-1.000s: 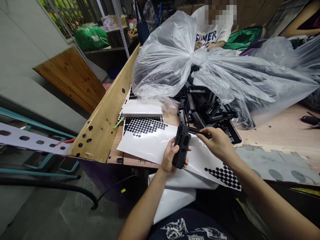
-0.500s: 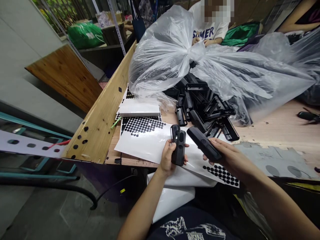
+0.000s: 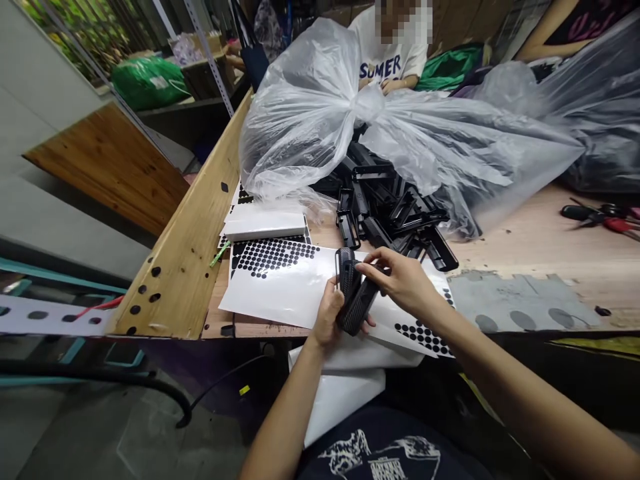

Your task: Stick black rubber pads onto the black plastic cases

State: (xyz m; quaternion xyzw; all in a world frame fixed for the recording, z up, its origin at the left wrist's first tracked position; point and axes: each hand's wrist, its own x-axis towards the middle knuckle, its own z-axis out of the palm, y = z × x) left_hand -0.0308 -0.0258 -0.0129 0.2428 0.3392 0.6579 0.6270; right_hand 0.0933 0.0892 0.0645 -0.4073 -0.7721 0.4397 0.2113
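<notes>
My left hand [image 3: 329, 315] is closed around black plastic casings held low over the table edge. One casing [image 3: 345, 263] stands upright with a thin clip-like strip along its side. A second, ribbed casing [image 3: 361, 308] lies slanted across it. My right hand [image 3: 403, 277] is closed over the top of the casings, thumb and fingertips pinched together there. Whatever small thing sits between those fingertips is hidden. Beneath the hands lies a white sheet [image 3: 280, 287] carrying rows of round black stickers [image 3: 273, 257].
A heap of black casings [image 3: 395, 213] spills from a clear plastic bag [image 3: 310, 113]. A white box [image 3: 265, 223] rests on sticker sheets at left, beside a wooden board [image 3: 175, 267]. Pliers [image 3: 620, 223] lie at far right. Another person [image 3: 387, 60] is across the table.
My right hand has come left to the left hand, bringing its casing against the one there. The fingers now pinch at the top. The view has shifted slightly right.
</notes>
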